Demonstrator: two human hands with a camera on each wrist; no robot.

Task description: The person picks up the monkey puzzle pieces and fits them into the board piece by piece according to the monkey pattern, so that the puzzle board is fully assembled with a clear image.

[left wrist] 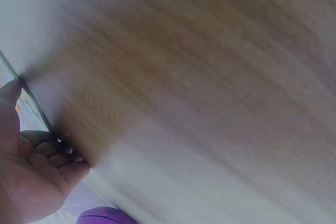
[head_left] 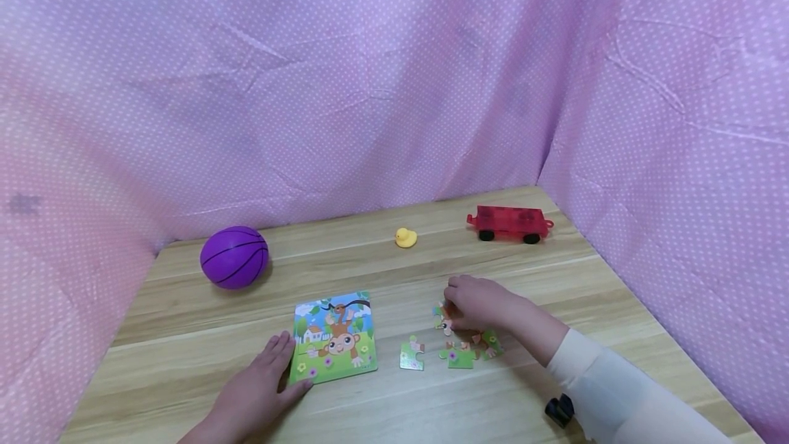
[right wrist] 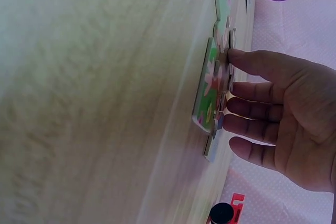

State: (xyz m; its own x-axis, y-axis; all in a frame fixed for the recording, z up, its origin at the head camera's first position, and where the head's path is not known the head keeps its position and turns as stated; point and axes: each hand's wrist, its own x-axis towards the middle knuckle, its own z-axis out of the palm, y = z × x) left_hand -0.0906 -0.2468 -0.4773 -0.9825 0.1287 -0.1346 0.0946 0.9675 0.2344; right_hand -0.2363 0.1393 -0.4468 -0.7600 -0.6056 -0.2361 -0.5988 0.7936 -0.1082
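On table [head_left: 351, 410], monkey board [head_left: 335, 340] (top edge away)

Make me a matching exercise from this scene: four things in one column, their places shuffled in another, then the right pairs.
Things
1. purple ball
2. yellow duck
3. left hand
4. right hand

Places
A. over the loose puzzle pieces
B. toward the back left of the table
C. against the picture board
D. in the back row, between the ball and the red wagon

Pairs: 1-B, 2-D, 3-C, 4-A
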